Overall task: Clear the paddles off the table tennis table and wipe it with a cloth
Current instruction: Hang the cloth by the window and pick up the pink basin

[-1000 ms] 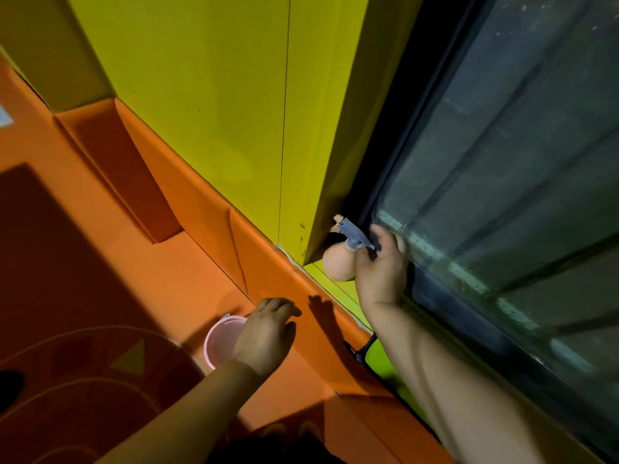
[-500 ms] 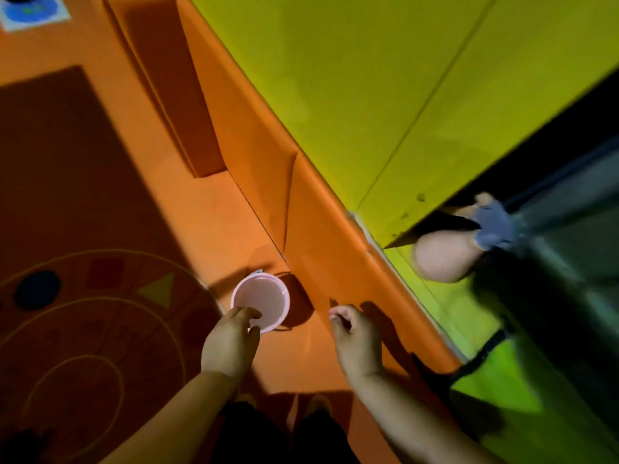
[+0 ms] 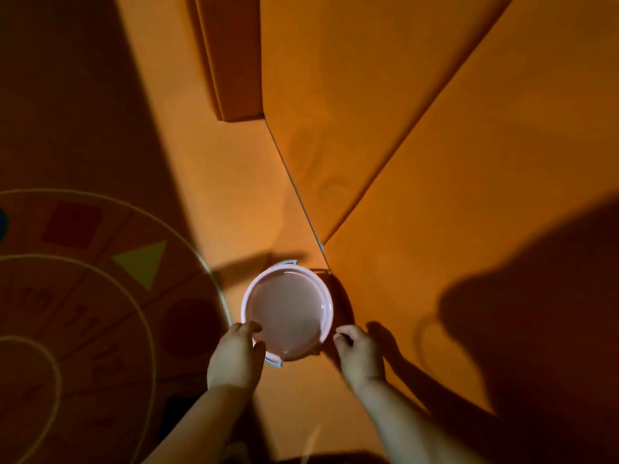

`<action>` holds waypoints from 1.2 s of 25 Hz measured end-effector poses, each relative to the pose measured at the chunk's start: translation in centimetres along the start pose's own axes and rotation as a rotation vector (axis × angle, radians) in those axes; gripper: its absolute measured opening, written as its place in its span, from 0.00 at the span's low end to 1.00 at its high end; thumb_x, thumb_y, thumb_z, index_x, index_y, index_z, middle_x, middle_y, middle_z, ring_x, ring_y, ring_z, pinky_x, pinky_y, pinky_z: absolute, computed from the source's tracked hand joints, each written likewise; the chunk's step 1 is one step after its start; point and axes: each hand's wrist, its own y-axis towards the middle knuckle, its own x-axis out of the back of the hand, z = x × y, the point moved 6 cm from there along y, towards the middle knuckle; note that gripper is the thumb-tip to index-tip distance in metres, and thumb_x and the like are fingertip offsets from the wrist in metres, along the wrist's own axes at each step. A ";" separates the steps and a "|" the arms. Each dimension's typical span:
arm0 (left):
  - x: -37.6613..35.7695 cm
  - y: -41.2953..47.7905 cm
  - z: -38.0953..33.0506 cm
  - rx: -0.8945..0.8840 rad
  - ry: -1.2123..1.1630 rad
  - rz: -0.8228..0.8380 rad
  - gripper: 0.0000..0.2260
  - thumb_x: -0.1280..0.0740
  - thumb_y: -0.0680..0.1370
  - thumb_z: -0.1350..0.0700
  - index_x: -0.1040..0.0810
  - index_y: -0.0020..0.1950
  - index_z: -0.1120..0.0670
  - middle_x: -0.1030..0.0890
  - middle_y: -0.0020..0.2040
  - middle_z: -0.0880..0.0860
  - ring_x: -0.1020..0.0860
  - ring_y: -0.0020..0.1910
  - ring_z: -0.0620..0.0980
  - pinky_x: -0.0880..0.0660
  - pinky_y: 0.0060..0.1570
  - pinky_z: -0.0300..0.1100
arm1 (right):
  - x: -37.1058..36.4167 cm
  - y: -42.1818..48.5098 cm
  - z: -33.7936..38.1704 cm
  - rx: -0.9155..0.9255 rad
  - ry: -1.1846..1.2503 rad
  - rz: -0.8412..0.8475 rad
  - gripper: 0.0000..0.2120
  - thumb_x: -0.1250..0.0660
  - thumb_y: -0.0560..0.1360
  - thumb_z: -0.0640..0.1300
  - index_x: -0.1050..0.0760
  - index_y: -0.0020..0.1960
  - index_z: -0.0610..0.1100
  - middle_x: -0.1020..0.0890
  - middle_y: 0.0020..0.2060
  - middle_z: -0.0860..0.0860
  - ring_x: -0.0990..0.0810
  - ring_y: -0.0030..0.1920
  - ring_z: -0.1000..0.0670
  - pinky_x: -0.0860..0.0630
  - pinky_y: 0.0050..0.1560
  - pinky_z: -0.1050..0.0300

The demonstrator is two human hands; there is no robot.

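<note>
A round pink bucket [image 3: 288,313] with pale blue handle lugs stands on the orange floor, seen from straight above. My left hand [image 3: 234,356] grips its near-left rim, fingers and thumb curled over the edge. My right hand [image 3: 358,358] sits at the near-right rim with its fingers curled; whether it touches the bucket I cannot tell. No paddle, cloth or table tennis table is in view.
An orange padded wall [image 3: 418,145] rises right behind the bucket, and a padded step [image 3: 234,61] juts out at the top. To the left, a dark mat [image 3: 67,296] bears circles and coloured shapes. A large shadow covers the right side.
The view swung down from the yellow wall and window to the floor. My right hand left the window ledge and came down beside the bucket. My left hand closed onto the rim.
</note>
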 end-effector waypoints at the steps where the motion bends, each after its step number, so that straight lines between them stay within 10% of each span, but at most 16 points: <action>1: -1.4 1.4 1.0 0.017 -0.011 -0.003 0.15 0.36 0.76 0.57 0.26 0.64 0.51 0.25 0.60 0.51 0.25 0.57 0.51 0.28 0.51 0.43 | -1.4 1.7 -0.5 -0.008 0.017 0.007 0.09 0.35 0.77 0.40 0.21 0.57 0.43 0.18 0.55 0.47 0.22 0.55 0.47 0.30 0.51 0.61; 8: -7.2 9.0 6.8 0.099 -0.071 -0.025 0.28 0.40 0.71 0.67 0.37 0.72 0.58 0.33 0.69 0.58 0.34 0.66 0.58 0.35 0.63 0.48 | -8.1 9.0 -3.4 -0.119 0.054 0.016 0.29 0.35 0.77 0.38 0.40 0.76 0.43 0.33 0.72 0.44 0.34 0.72 0.42 0.34 0.69 0.49; 14: -8.3 12.2 7.3 0.070 -0.110 -0.039 0.18 0.41 0.69 0.68 0.26 0.57 0.60 0.24 0.54 0.62 0.25 0.52 0.62 0.28 0.49 0.48 | -9.9 12.0 -5.3 -0.152 0.093 -0.021 0.25 0.35 0.73 0.43 0.30 0.69 0.51 0.23 0.61 0.49 0.24 0.60 0.43 0.24 0.59 0.45; 30: -5.0 1.3 7.4 0.345 -0.304 0.088 0.10 0.38 0.77 0.59 0.26 0.58 0.57 0.21 0.53 0.56 0.24 0.47 0.54 0.28 0.45 0.44 | -2.8 0.9 -5.6 -0.262 0.286 -0.008 0.16 0.40 0.73 0.32 0.23 0.57 0.45 0.18 0.47 0.51 0.20 0.50 0.48 0.23 0.55 0.52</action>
